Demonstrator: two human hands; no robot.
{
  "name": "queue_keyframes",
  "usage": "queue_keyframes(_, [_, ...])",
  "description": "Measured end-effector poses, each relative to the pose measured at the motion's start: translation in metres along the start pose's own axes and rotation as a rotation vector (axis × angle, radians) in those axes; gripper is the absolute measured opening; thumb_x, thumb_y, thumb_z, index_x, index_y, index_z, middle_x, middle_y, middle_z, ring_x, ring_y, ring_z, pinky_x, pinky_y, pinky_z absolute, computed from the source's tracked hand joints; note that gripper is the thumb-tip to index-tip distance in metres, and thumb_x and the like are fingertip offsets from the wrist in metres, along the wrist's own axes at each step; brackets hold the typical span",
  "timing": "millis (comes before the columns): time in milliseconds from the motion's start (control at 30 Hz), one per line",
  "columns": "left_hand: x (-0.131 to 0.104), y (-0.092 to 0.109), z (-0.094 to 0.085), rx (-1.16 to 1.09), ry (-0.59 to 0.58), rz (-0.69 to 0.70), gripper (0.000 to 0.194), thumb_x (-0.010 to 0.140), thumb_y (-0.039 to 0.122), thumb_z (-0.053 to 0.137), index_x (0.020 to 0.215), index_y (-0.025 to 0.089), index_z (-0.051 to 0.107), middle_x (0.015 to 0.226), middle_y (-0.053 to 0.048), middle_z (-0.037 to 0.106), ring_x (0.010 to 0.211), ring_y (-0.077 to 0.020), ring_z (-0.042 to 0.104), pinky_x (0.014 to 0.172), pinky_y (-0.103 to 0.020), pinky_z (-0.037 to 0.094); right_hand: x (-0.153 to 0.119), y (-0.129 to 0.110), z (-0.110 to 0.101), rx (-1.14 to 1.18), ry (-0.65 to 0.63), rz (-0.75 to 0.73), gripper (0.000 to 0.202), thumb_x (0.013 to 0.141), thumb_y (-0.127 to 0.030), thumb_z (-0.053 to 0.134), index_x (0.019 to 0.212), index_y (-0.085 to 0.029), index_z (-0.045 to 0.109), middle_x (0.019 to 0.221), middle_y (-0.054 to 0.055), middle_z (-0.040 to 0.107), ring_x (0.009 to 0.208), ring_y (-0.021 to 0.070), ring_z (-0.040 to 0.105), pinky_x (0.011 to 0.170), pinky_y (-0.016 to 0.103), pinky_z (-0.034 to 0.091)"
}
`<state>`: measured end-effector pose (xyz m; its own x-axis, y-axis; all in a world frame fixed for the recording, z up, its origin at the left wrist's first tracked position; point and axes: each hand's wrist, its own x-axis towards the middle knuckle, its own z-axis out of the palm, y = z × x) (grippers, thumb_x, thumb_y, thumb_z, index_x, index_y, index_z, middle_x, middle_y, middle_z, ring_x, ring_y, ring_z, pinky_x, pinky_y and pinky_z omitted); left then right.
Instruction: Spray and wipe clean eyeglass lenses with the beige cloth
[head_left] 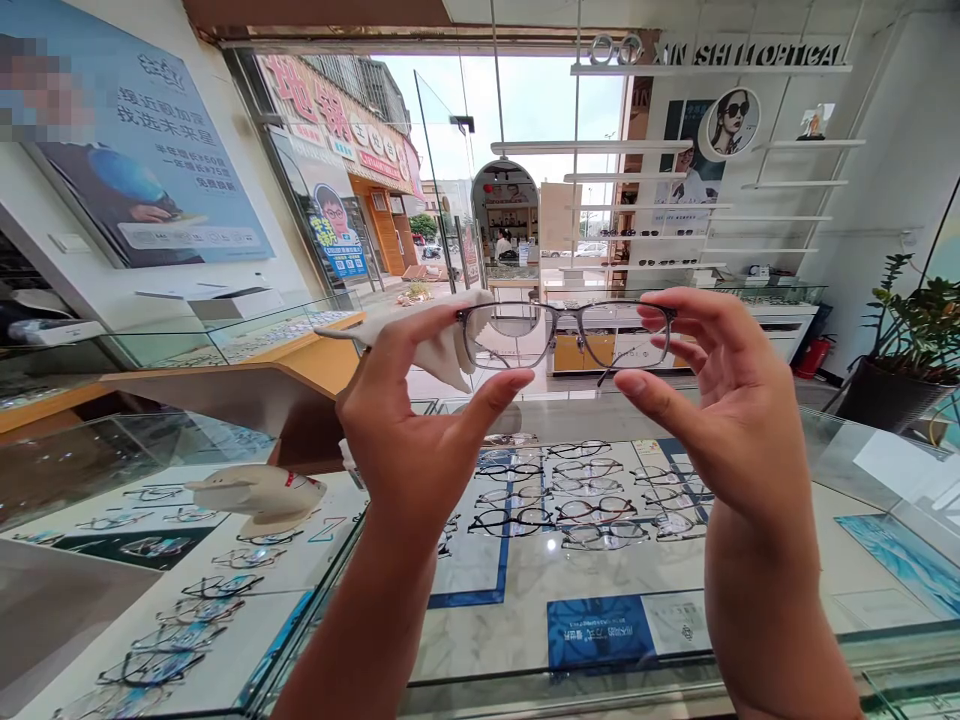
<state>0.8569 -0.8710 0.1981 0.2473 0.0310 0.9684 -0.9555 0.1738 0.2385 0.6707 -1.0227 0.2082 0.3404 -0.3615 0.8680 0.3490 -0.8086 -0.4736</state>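
Note:
A pair of eyeglasses (pixel 568 312) with a thin dark frame and clear lenses is held up level above the glass counter. My left hand (pixel 431 410) pinches its left end, index finger along the top and thumb below the lens. A pale cloth (pixel 450 340) hangs behind the fingers of that same hand. At the other end, my right hand (pixel 720 380) grips the frame near the hinge, thumb low and fingers curled behind. One temple arm shows below the right lens, pointing back.
Several rows of eyeglasses (pixel 592 490) lie inside the glass display case (pixel 465 640) beneath my hands. A beige animal-shaped stand (pixel 259 495) is at left. Beyond are an arched mirror (pixel 506 220), wall shelves (pixel 637 148) and a potted plant (pixel 900 350).

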Motion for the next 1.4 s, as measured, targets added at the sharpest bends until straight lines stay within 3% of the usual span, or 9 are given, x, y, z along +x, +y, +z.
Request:
queue_keyframes(133, [-0.001,-0.001,0.001,0.11,0.054,0.066,0.058,0.08,0.053,0.099,0.125,0.025,0.077,0.121,-0.005,0.083,0.117,-0.0285,0.077,0.108,-0.044,0.06,0.001,0.007,0.0,-0.071,-0.032,0.035,0.052,0.093,-0.046,0.087,0.141,-0.038,0.069,0.14,0.006,0.072,0.133,0.0326,0.067,0.11,0.054,0.06])
queue_keyframes(433, [-0.005,0.001,0.0,0.104,-0.002,-0.015,0.058,0.085,0.054,0.096,0.131,0.028,0.073,0.128,-0.003,0.076,0.13,-0.0299,0.072,0.12,-0.045,0.055,0.0,0.011,0.005,-0.046,-0.017,0.091,0.052,0.093,-0.051,0.086,0.137,-0.032,0.065,0.141,0.008,0.073,0.128,0.0311,0.071,0.108,0.053,0.061])
queue_keyframes(700, [-0.004,0.003,0.001,0.163,0.04,0.066,0.057,0.083,0.05,0.099,0.127,0.021,0.076,0.123,-0.007,0.082,0.119,-0.0305,0.077,0.11,-0.047,0.06,0.001,0.008,0.004,-0.107,0.005,0.098,0.05,0.094,-0.052,0.083,0.137,-0.032,0.068,0.134,0.008,0.073,0.121,0.0301,0.072,0.102,0.051,0.063])
queue_keyframes(933, [-0.004,0.005,-0.001,0.222,0.002,0.044,0.053,0.085,0.049,0.097,0.13,0.031,0.076,0.124,-0.005,0.081,0.122,-0.0334,0.076,0.11,-0.052,0.063,0.001,0.011,0.003,-0.14,-0.024,0.087,0.049,0.096,-0.05,0.08,0.141,-0.032,0.067,0.134,0.009,0.072,0.118,0.0304,0.072,0.1,0.052,0.065])
queue_keyframes(1200, [-0.004,-0.002,0.003,0.191,0.034,0.079,0.059,0.083,0.05,0.098,0.128,0.02,0.077,0.124,-0.008,0.083,0.117,-0.0285,0.078,0.108,-0.042,0.06,0.001,0.007,0.003,-0.139,-0.003,0.09,0.048,0.095,-0.049,0.081,0.138,-0.032,0.068,0.133,0.009,0.073,0.117,0.0308,0.072,0.102,0.054,0.064])
queue_keyframes(1400, [-0.005,-0.006,0.001,0.199,-0.02,0.032,0.057,0.086,0.048,0.096,0.135,0.029,0.075,0.131,-0.004,0.08,0.126,-0.0304,0.075,0.117,-0.046,0.056,0.001,0.007,0.004,-0.158,0.016,0.087,0.046,0.094,-0.05,0.081,0.135,-0.031,0.069,0.131,0.008,0.073,0.117,0.03,0.071,0.102,0.052,0.063])
